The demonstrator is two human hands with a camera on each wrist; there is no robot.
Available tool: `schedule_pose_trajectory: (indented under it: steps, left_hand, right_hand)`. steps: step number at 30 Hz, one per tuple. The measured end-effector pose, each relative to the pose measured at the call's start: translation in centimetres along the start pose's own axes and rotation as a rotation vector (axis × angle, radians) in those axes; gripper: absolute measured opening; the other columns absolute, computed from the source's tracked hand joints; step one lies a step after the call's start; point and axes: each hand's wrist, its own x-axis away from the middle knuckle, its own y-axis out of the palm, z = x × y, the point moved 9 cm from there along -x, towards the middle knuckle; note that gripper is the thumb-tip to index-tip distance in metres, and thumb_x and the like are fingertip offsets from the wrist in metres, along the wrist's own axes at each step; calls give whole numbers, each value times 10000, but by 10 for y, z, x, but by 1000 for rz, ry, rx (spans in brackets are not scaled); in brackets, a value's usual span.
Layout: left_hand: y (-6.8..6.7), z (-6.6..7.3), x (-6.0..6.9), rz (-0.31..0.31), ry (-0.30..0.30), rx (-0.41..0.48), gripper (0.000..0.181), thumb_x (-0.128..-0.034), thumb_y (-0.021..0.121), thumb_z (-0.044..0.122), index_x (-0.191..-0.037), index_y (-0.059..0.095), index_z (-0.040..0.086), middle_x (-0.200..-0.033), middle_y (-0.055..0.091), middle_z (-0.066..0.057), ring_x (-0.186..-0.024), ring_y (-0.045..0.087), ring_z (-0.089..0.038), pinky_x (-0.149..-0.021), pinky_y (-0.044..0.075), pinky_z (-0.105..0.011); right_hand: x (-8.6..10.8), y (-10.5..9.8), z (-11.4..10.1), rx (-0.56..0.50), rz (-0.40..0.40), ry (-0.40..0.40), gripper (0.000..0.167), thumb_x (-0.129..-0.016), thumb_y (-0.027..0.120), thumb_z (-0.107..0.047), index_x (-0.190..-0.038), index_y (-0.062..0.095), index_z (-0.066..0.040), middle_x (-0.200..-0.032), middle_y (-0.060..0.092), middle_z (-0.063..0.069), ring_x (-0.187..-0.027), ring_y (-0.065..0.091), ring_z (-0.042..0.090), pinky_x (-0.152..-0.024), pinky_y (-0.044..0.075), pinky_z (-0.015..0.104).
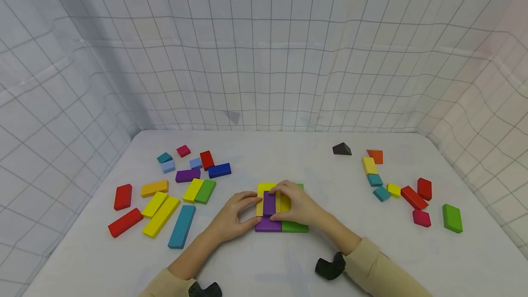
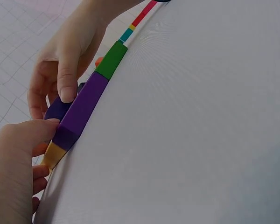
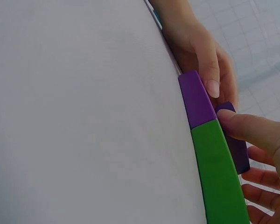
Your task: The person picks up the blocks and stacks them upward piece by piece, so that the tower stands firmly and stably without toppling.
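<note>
In the head view, the counter (image 1: 288,260) ends at the back against a gridded cloth (image 1: 264,58), and white surface runs between the central stack (image 1: 294,227) and the loose blocks on either side. Of those on the left, the long teal block (image 1: 182,227) lies nearest the left forearm; on the right, a light green block (image 1: 453,218) lies farthest out. A black device (image 1: 330,267) sits by the right cuff. The small purple block (image 1: 269,204) is on the stack, pinched by the right hand (image 1: 299,203), thumb in front. The left hand (image 1: 233,217) reaches in with bent fingers at the stack's left side; whether they grip, I cannot tell.

In the left wrist view, counter spreads before the stack's front purple block (image 2: 86,107) and adjoining green block (image 2: 113,59); a yellow block (image 2: 54,155) shows beside the left fingers.

In the right wrist view, the right thumb presses the small purple block just behind the front row; the left thumb hangs close by.
</note>
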Motion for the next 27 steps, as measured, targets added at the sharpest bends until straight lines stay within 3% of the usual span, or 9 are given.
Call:
schedule_pose_trajectory:
  steps: [15, 21, 24, 27]
  left_hand:
    - [1, -2, 0, -2, -8, -1, 457, -807, 671, 331, -1210, 593, 131, -1263, 519, -61, -1191, 449, -238, -965, 400, -484]
    - [0, -1, 0, 0, -1, -1, 456, -808, 671, 330, -1211, 592, 132, -1266, 517, -59, -1194, 446, -238, -965, 399, -485]
    - [0, -2, 0, 0, -1, -1, 459, -810, 668, 337, -1214, 592, 134, -1268, 516, -59, -1194, 445, -237, -965, 400, -483]
    - [1, -3, 0, 4, -2, -6, 459, -815, 660, 350, -1218, 590, 140, -1268, 515, -52, -1189, 446, -231, -965, 401, -480]
  right_hand:
    - [-2, 3, -3, 73, 16, -16, 518, -727, 771, -316, -1153, 551, -121, -1142, 517, 26, -1063, 480, 188, -937, 415, 387]
    - [-2, 1, -2, 56, -3, -7, 547, -730, 761, -359, -1175, 539, -131, -1170, 501, 21, -1071, 480, 190, -934, 419, 392]
    - [0, -11, 5, 20, 8, 12, 553, -754, 740, -358, -1200, 531, -106, -1188, 506, 28, -1073, 491, 217, -931, 425, 406]
    - [5, -41, 24, -17, 102, 32, 520, -777, 732, -263, -1210, 529, -57, -1190, 527, 71, -1047, 508, 279, -892, 441, 446]
